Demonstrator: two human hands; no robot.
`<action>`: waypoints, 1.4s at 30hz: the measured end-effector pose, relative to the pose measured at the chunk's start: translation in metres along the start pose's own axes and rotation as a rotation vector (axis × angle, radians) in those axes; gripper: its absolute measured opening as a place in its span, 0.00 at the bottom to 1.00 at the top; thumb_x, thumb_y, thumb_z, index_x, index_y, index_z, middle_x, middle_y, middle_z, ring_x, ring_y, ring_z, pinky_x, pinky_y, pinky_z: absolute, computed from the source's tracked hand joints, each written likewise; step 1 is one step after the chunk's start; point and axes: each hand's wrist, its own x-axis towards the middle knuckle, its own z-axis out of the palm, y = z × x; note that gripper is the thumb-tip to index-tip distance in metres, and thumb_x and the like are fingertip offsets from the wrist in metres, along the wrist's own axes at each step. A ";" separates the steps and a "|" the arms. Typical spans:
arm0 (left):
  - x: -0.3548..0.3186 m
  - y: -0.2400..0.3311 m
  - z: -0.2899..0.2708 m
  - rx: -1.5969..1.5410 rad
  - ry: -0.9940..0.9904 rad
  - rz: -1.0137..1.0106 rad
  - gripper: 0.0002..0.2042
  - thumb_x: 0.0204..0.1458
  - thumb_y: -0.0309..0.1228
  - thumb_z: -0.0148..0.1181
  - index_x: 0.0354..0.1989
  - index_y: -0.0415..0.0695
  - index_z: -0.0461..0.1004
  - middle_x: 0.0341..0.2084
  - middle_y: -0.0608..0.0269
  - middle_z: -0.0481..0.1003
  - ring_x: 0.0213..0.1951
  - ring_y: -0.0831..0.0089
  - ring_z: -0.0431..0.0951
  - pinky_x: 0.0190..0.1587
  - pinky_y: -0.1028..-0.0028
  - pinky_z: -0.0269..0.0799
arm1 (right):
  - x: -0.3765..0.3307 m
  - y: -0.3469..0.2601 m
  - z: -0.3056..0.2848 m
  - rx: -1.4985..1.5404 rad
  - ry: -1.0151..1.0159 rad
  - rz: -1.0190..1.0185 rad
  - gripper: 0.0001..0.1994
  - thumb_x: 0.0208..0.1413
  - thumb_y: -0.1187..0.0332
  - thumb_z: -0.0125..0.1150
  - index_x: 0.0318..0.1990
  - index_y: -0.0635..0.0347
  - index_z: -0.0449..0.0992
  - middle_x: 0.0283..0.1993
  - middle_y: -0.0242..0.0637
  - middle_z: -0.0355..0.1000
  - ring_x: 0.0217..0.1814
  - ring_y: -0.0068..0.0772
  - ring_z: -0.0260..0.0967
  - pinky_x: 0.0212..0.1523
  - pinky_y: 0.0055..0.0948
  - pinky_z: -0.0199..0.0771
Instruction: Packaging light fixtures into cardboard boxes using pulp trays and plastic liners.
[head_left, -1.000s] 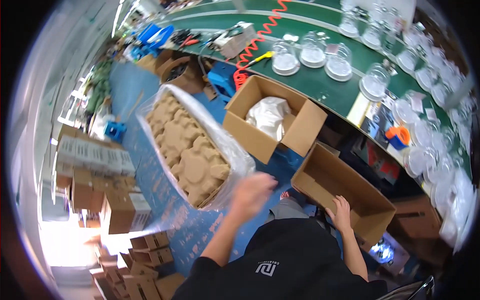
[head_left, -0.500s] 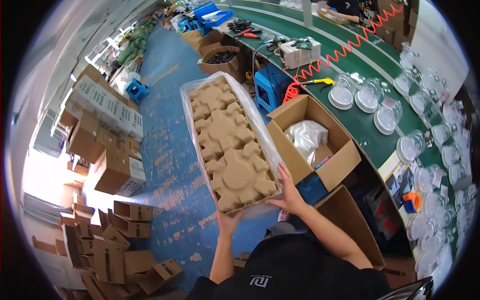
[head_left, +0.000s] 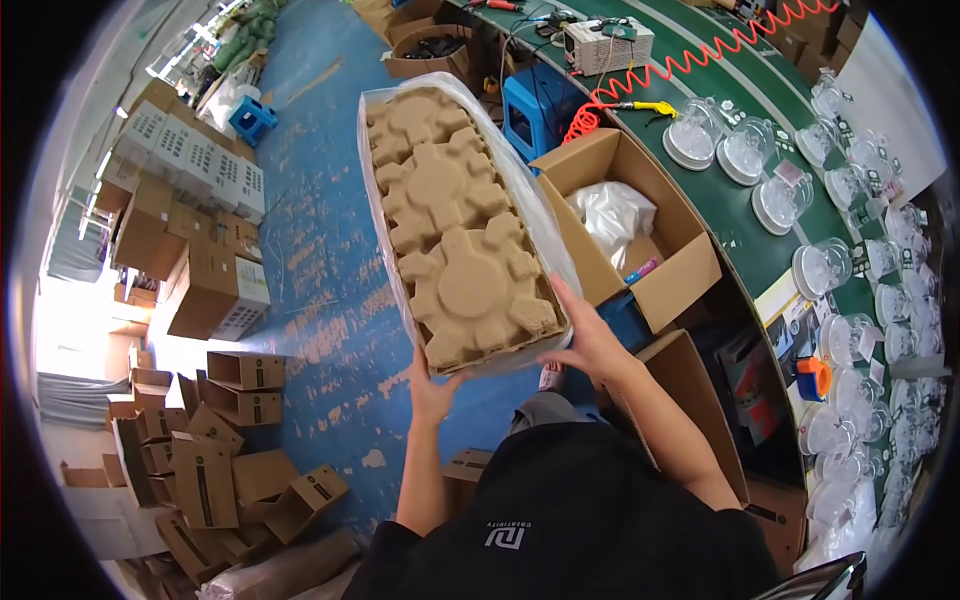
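A long stack of brown moulded-pulp trays [head_left: 468, 284], wrapped in a clear plastic bag [head_left: 517, 197], is held up in front of me over the blue floor. My left hand [head_left: 432, 392] grips its near left corner, the thumb along the near end and the fingers partly hidden. On the near right side, my right hand [head_left: 588, 345] presses against the bag with its thumb at the near end. Just right of the stack stands an open carton [head_left: 682, 282], with a white plastic bag [head_left: 615, 218] and a small pink-and-blue item inside.
A green workbench [head_left: 735, 235] on the right carries several clear domed parts [head_left: 784, 203], a coiled red air hose and an orange tape dispenser [head_left: 811, 379]. Small open cartons [head_left: 204, 478] lie piled at lower left. Stacked boxes [head_left: 190, 240] and blue stools [head_left: 254, 120] stand farther off.
The surroundings have slid downward-left in view at the floor side, as my head and body shifted. The wrapped tray stack sits higher in view, still held by both hands.
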 end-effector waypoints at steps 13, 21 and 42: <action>-0.012 0.026 0.032 -0.330 0.182 0.216 0.42 0.50 0.19 0.66 0.73 0.38 0.48 0.61 0.57 0.68 0.58 0.70 0.71 0.60 0.72 0.66 | 0.010 -0.016 -0.002 0.025 0.136 0.019 0.38 0.43 0.71 0.77 0.63 0.57 0.63 0.61 0.52 0.68 0.61 0.56 0.67 0.57 0.40 0.70; -0.017 0.002 0.028 0.122 0.159 0.014 0.39 0.47 0.19 0.68 0.69 0.39 0.55 0.62 0.53 0.66 0.61 0.66 0.67 0.61 0.69 0.64 | 0.021 -0.069 -0.024 -0.454 0.389 -0.181 0.40 0.33 0.62 0.78 0.59 0.55 0.68 0.68 0.56 0.59 0.69 0.56 0.59 0.67 0.55 0.59; -0.025 0.035 0.036 0.073 0.170 0.346 0.30 0.46 0.16 0.65 0.61 0.38 0.66 0.71 0.41 0.53 0.71 0.48 0.54 0.69 0.62 0.54 | 0.259 -0.297 -0.186 -1.060 0.208 -1.174 0.14 0.54 0.73 0.57 0.49 0.49 0.73 0.48 0.33 0.73 0.54 0.40 0.74 0.46 0.36 0.81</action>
